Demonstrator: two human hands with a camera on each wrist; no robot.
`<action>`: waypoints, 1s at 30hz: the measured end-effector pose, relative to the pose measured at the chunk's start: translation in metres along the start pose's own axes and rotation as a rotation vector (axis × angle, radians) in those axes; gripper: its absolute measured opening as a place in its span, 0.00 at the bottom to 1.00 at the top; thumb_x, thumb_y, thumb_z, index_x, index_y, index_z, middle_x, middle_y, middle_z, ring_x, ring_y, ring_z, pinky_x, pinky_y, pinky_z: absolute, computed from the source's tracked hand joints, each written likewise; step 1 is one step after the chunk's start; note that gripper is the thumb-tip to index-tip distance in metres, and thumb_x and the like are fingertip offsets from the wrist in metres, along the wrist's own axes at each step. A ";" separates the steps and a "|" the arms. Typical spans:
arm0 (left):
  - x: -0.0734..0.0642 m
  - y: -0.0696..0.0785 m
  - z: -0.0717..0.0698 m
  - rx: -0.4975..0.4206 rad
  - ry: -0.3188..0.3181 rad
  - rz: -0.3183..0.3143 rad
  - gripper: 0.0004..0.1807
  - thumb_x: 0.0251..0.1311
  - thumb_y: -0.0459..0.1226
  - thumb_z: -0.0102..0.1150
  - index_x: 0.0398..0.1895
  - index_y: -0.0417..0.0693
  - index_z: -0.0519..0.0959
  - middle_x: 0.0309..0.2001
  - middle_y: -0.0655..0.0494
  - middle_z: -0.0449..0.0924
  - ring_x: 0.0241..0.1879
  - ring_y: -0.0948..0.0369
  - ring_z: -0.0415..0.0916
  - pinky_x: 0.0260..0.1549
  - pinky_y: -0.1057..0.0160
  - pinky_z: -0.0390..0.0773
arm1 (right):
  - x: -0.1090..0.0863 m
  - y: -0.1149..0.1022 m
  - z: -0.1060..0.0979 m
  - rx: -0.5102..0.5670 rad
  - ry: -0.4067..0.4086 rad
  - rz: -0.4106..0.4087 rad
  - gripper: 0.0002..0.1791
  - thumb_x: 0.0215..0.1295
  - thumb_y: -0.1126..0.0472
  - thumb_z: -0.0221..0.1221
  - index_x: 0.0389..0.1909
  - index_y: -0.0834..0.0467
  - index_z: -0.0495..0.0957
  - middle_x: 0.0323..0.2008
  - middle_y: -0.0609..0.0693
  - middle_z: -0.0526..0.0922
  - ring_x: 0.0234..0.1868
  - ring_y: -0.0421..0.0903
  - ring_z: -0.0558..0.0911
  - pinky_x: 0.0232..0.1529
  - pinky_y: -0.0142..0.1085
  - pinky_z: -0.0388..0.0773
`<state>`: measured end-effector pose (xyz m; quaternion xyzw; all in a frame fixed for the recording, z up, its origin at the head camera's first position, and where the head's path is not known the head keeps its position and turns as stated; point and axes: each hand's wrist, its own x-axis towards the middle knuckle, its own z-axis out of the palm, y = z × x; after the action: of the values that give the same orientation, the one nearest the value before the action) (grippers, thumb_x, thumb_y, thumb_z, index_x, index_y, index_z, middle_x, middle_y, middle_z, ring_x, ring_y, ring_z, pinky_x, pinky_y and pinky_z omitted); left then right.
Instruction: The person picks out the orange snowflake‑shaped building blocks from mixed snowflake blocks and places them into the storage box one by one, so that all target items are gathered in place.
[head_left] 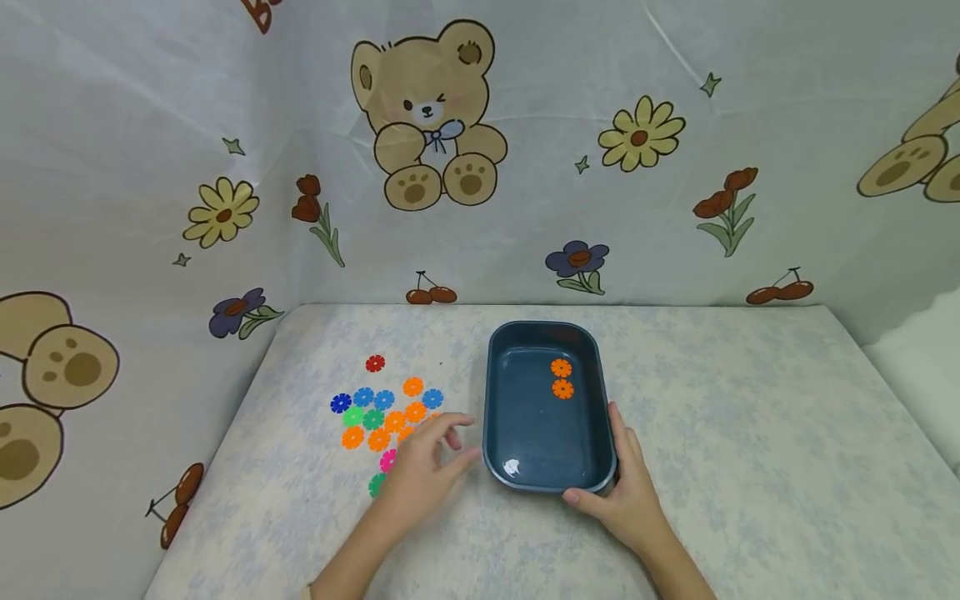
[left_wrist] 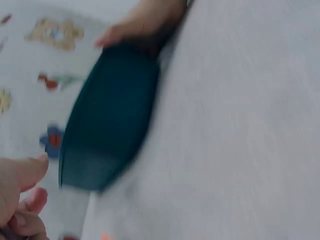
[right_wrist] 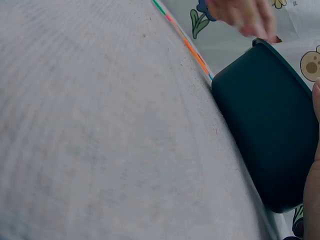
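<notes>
A dark blue rectangular tray (head_left: 543, 442) with rounded corners stands on the table, two orange notched plastic discs (head_left: 562, 378) lying inside toward its far right. My right hand (head_left: 633, 504) holds the tray's near right corner, thumb at the front rim and fingers along the right side. Just left of the tray, my left hand (head_left: 420, 475) is held with its fingers loosely bent and parted from the thumb, nothing showing between them. The left wrist view also has these parted fingers (left_wrist: 34, 200) beside the tray (left_wrist: 110, 115). Its forearm and hand cover part of the loose discs.
Several notched discs (head_left: 394, 422) in orange, blue, green and pink lie flat left of the tray, with a red disc (head_left: 375, 363) farther back. A white cloth (head_left: 547, 150) printed with bears and flowers hangs behind the table (head_left: 750, 433) and along its left side.
</notes>
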<state>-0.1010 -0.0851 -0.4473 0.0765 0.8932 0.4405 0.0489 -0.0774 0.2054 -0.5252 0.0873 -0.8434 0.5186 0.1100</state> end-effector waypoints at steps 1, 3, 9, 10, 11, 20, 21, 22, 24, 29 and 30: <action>-0.003 -0.010 -0.009 0.014 0.036 -0.047 0.22 0.60 0.43 0.68 0.58 0.57 0.78 0.36 0.60 0.76 0.19 0.63 0.63 0.18 0.69 0.68 | 0.000 0.000 0.000 -0.001 -0.002 0.003 0.76 0.33 0.60 0.81 0.80 0.44 0.39 0.67 0.57 0.63 0.61 0.33 0.62 0.58 0.13 0.56; -0.007 -0.030 -0.028 0.071 0.103 -0.144 0.23 0.60 0.43 0.68 0.59 0.56 0.77 0.35 0.58 0.76 0.17 0.62 0.63 0.17 0.68 0.67 | 0.000 0.000 0.001 0.000 -0.005 0.003 0.76 0.33 0.60 0.81 0.80 0.44 0.39 0.68 0.57 0.63 0.61 0.33 0.62 0.58 0.13 0.56; -0.013 -0.081 -0.069 0.307 0.180 -0.379 0.32 0.60 0.48 0.67 0.66 0.52 0.71 0.38 0.53 0.77 0.23 0.58 0.68 0.21 0.64 0.69 | 0.001 -0.002 0.000 0.004 0.001 -0.009 0.76 0.32 0.61 0.81 0.80 0.45 0.40 0.68 0.58 0.63 0.61 0.33 0.62 0.57 0.14 0.56; -0.014 -0.086 -0.072 0.331 0.180 -0.398 0.33 0.60 0.48 0.67 0.67 0.51 0.70 0.38 0.53 0.78 0.24 0.58 0.68 0.22 0.64 0.69 | 0.001 -0.002 0.000 0.005 0.001 -0.009 0.76 0.32 0.61 0.81 0.80 0.45 0.40 0.68 0.58 0.63 0.60 0.33 0.62 0.57 0.14 0.57; -0.013 -0.090 -0.074 0.348 0.178 -0.410 0.34 0.59 0.49 0.67 0.67 0.50 0.70 0.37 0.53 0.78 0.25 0.58 0.69 0.23 0.64 0.69 | 0.001 -0.003 0.000 0.004 0.001 -0.007 0.76 0.32 0.61 0.81 0.80 0.45 0.40 0.67 0.58 0.63 0.60 0.33 0.62 0.57 0.14 0.57; -0.007 -0.103 -0.071 0.354 0.236 -0.367 0.28 0.60 0.47 0.67 0.61 0.46 0.75 0.31 0.53 0.76 0.21 0.58 0.66 0.19 0.64 0.67 | 0.001 -0.002 0.000 0.003 0.012 -0.017 0.76 0.31 0.60 0.82 0.80 0.46 0.41 0.63 0.57 0.66 0.56 0.34 0.64 0.55 0.15 0.58; -0.007 -0.103 -0.072 0.355 0.234 -0.375 0.28 0.60 0.48 0.67 0.60 0.46 0.75 0.31 0.52 0.76 0.21 0.58 0.67 0.19 0.64 0.67 | 0.001 -0.001 0.000 0.002 0.013 -0.017 0.76 0.31 0.60 0.82 0.80 0.46 0.41 0.63 0.57 0.66 0.56 0.34 0.64 0.55 0.14 0.58; -0.007 -0.103 -0.072 0.358 0.231 -0.386 0.28 0.60 0.48 0.67 0.60 0.46 0.75 0.32 0.52 0.77 0.22 0.58 0.67 0.19 0.64 0.68 | 0.001 -0.001 0.000 0.002 0.012 -0.016 0.76 0.31 0.61 0.81 0.80 0.47 0.41 0.63 0.57 0.66 0.57 0.34 0.64 0.55 0.14 0.58; -0.008 -0.103 -0.074 0.360 0.223 -0.421 0.27 0.60 0.49 0.67 0.58 0.45 0.75 0.34 0.50 0.77 0.22 0.57 0.68 0.19 0.64 0.69 | 0.001 -0.002 -0.001 0.003 0.012 -0.017 0.76 0.31 0.61 0.81 0.80 0.50 0.41 0.64 0.57 0.66 0.57 0.34 0.64 0.55 0.14 0.58; -0.009 -0.102 -0.076 0.346 0.226 -0.480 0.26 0.58 0.49 0.68 0.53 0.42 0.76 0.37 0.47 0.77 0.28 0.55 0.71 0.23 0.63 0.72 | 0.001 -0.003 0.000 0.020 0.008 -0.017 0.75 0.31 0.61 0.81 0.80 0.52 0.42 0.65 0.58 0.65 0.58 0.34 0.63 0.56 0.15 0.58; -0.009 -0.102 -0.076 0.343 0.233 -0.484 0.25 0.58 0.49 0.68 0.51 0.42 0.76 0.38 0.46 0.77 0.30 0.55 0.72 0.25 0.62 0.73 | 0.001 -0.003 0.000 0.024 0.007 -0.015 0.76 0.31 0.61 0.81 0.80 0.50 0.41 0.65 0.58 0.65 0.58 0.34 0.63 0.56 0.15 0.58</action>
<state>-0.1135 -0.2069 -0.4816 -0.1820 0.9462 0.2650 0.0361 -0.0773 0.2040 -0.5220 0.0932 -0.8361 0.5280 0.1158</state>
